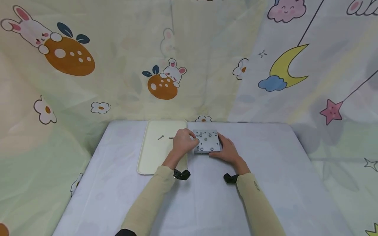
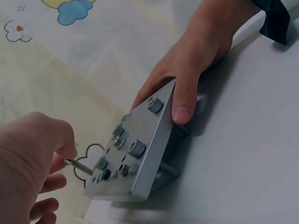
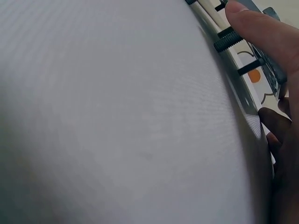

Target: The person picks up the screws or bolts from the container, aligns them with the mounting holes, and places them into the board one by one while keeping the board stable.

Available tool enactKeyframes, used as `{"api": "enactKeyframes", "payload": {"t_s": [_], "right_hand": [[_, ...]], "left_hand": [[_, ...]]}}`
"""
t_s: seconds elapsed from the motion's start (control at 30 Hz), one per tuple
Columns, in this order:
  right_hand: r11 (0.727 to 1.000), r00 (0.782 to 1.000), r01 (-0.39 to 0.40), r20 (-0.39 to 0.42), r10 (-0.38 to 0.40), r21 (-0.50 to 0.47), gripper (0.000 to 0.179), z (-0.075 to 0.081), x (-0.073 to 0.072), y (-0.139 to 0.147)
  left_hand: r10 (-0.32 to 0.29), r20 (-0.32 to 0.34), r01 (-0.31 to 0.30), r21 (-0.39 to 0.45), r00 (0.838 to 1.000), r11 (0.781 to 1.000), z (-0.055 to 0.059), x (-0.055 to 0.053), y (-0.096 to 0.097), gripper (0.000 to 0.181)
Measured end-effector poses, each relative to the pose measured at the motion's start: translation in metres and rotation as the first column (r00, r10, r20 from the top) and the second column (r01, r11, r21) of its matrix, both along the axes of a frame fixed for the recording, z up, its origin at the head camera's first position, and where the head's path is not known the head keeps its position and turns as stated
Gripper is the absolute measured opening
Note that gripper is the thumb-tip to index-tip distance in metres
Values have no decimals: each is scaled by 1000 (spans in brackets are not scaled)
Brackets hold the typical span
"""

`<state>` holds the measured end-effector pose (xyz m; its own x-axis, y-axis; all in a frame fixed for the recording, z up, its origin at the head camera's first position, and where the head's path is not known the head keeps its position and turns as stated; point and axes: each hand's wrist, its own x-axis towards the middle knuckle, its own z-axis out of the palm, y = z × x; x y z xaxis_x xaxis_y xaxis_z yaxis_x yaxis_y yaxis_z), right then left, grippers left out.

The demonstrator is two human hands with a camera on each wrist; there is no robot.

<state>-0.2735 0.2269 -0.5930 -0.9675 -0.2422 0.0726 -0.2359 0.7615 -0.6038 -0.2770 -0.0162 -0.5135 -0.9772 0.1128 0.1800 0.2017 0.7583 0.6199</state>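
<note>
A grey metal plate (image 1: 209,143) with several bolts set in its top stands near the table's back edge. My right hand (image 1: 228,149) grips its right side, the thumb along the near edge. In the right wrist view, threaded bolt shanks (image 3: 228,41) stick out beneath the plate. Over the plate's left edge, my left hand (image 1: 183,143) pinches a small screw (image 2: 80,166) between thumb and forefinger. That screw is close to the plate's corner in the left wrist view; whether its tip sits in a hole I cannot tell.
A cream tray (image 1: 150,164) lies left of the plate, under my left forearm. One loose screw (image 1: 160,137) lies in it, and another (image 1: 171,138) shows partly beside my left hand. A patterned cloth (image 1: 124,65) hangs behind the white-covered table (image 1: 206,196).
</note>
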Motion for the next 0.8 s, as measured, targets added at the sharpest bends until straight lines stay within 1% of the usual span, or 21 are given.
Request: {"api": "enactKeyframes", "payload": {"t_s": [0.13, 0.23, 0.3, 0.4, 0.5, 0.53, 0.57, 0.63, 0.7, 0.8], "right_hand": [[1000, 1000, -5, 9, 5, -1, 124, 3, -1, -1], [1000, 999, -10, 42, 10, 2, 125, 7, -3, -2], [1000, 996, -9, 86, 10, -14, 126, 11, -4, -3], [998, 985, -56, 162, 62, -38, 130, 19, -9, -6], [992, 963, -111, 241, 121, -52, 137, 28, -16, -8], [990, 957, -133, 255, 139, -39, 139, 29, -18, -8], [989, 952, -148, 266, 149, -27, 140, 32, -20, -7], [988, 947, -153, 283, 150, -13, 143, 35, -22, -5], [988, 947, -151, 288, 141, 12, 144, 36, -23, -2], [991, 952, -133, 279, 124, 14, 143, 37, -21, 4]], "left_hand": [[-12, 14, 12, -18, 1000, 1000, 3, -3, 6, 10], [-36, 33, 37, -34, 999, 999, 3, -5, 8, 11], [-54, 39, 55, -39, 998, 998, 3, -7, 8, 12], [-46, 43, 48, -30, 998, 998, 3, -6, 6, 10], [-45, 63, 47, -25, 997, 999, 1, -4, 3, 9], [-52, 72, 53, -18, 996, 998, 1, -3, 3, 9], [-60, 81, 61, -11, 995, 998, 1, -2, 4, 9], [-79, 93, 80, -1, 993, 997, 0, -1, 5, 9], [-87, 103, 86, 14, 991, 996, 0, -1, 7, 8], [-91, 120, 89, 22, 989, 996, 0, -2, 11, 6]]}}
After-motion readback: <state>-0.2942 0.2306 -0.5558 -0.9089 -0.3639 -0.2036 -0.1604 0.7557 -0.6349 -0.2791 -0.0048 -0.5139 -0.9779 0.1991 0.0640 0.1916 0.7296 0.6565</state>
